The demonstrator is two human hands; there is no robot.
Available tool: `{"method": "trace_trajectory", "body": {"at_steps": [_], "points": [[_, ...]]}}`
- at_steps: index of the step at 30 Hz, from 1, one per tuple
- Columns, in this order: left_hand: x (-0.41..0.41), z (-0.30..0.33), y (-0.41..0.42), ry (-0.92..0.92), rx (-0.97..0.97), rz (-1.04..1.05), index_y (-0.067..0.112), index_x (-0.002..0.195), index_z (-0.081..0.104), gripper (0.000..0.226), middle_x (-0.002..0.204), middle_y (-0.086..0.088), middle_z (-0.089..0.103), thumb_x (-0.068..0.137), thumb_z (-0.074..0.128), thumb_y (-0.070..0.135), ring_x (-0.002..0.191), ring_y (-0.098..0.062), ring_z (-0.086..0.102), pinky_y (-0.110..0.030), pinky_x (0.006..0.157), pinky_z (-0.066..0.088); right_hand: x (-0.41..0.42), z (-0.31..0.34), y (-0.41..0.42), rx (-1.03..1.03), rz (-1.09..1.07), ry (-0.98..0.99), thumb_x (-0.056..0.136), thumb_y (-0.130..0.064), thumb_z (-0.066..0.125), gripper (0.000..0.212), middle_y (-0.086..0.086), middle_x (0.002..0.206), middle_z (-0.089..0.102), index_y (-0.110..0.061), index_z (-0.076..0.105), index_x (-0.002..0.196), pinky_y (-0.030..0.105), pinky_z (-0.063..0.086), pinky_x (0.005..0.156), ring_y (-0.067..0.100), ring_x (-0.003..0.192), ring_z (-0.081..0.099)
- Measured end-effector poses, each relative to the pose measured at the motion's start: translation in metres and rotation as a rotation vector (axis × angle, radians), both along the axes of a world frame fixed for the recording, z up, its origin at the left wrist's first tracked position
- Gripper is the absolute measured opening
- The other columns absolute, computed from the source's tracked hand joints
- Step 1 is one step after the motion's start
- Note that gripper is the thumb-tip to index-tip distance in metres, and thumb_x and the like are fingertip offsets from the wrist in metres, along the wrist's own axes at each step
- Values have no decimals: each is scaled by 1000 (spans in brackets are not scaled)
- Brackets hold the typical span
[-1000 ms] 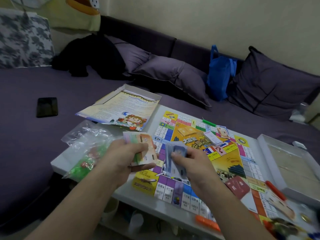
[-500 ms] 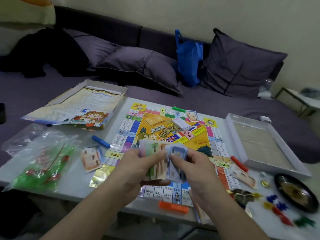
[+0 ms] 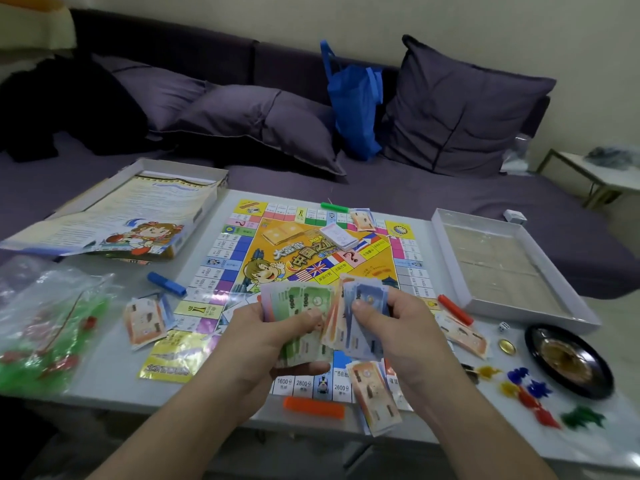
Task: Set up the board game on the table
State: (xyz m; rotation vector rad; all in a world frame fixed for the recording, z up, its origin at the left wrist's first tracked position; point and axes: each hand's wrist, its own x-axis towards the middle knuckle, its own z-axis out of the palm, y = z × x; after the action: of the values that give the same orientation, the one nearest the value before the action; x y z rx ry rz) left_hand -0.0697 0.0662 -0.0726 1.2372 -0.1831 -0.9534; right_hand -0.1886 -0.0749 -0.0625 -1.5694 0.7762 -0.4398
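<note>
— Board point(image 3: 273, 252) as the landmark, then: what lies left of it?

— Plastic bag point(image 3: 45, 327) of green and red pieces furthest left on the table point(image 3: 104, 382), the box lid point(image 3: 117, 216) with the printed sheet behind it, then one blue stick point(image 3: 167, 283) and one small pile of orange notes point(image 3: 147, 320) just beside the board's left edge

— And over the board itself?

— Both hands, above its near edge. Left hand point(image 3: 277, 336) grips a fan of play money point(image 3: 298, 306), green notes on top, thumb curled over them. Right hand point(image 3: 391, 323) pinches the blue notes point(image 3: 367, 299) at the fan's right side, thumb on top; the two bundles touch

— Anything else on the board?

— One white card stack point(image 3: 339, 236) near its centre, one green stick point(image 3: 334, 206) with notes beside it on the far edge, one orange stick point(image 3: 313, 407) just off the near edge and another note pile point(image 3: 375, 393) at the near right corner

— Right of the board?

— One red stick point(image 3: 455, 310) over a note pile, the box tray point(image 3: 498, 268), one die point(image 3: 503, 326), one gold coin point(image 3: 507, 346), a dark round dish point(image 3: 568, 362), and a scatter of yellow, blue, red and green tokens point(image 3: 526, 389); their count I cannot tell
</note>
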Motion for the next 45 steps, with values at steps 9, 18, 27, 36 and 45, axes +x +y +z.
{"method": "trace_trajectory", "body": {"at_steps": [9, 18, 27, 36, 45], "points": [[-17, -3, -12, 68, 50, -34, 0, 109, 72, 38, 98, -21, 79, 76, 84, 13, 82, -34, 79, -41, 56, 65, -15, -10, 3, -154, -55, 93, 102, -25, 67, 8, -6, 89, 77, -29, 73, 98, 42, 66, 73, 11, 82, 76], [-3, -4, -11, 94, 154, -70, -1, 123, 57, 20, 102, -18, 80, 103, 57, 0, 93, -37, 78, -57, 70, 62, -42, 3, -21, -508, -29, 445, 100, -21, 64, 6, -12, 89, 69, -26, 65, 97, 15, 45, 49, 1, 74, 67], [-4, -7, -12, 64, 166, -101, 1, 127, 56, 24, 104, -17, 80, 103, 55, -3, 94, -38, 78, -52, 68, 65, -40, -29, -7, -672, 125, 766, 99, -22, 61, 9, -8, 103, 69, -30, 57, 99, 33, 58, 70, 13, 89, 66], [-5, -7, -11, 65, 162, -128, 0, 127, 54, 27, 103, -18, 79, 100, 60, -2, 93, -41, 78, -52, 67, 65, -41, -21, -5, -667, 100, 713, 101, -25, 63, 5, -9, 100, 67, -29, 59, 101, 34, 58, 73, 11, 89, 65], [-21, -8, -21, 49, 125, -74, -1, 112, 68, 30, 95, -20, 80, 85, 80, 2, 85, -36, 79, -43, 58, 65, -39, 2, -3, -28, -15, 154, 101, -17, 68, 12, 2, 91, 80, -23, 77, 102, 47, 65, 79, 19, 83, 79]]}}
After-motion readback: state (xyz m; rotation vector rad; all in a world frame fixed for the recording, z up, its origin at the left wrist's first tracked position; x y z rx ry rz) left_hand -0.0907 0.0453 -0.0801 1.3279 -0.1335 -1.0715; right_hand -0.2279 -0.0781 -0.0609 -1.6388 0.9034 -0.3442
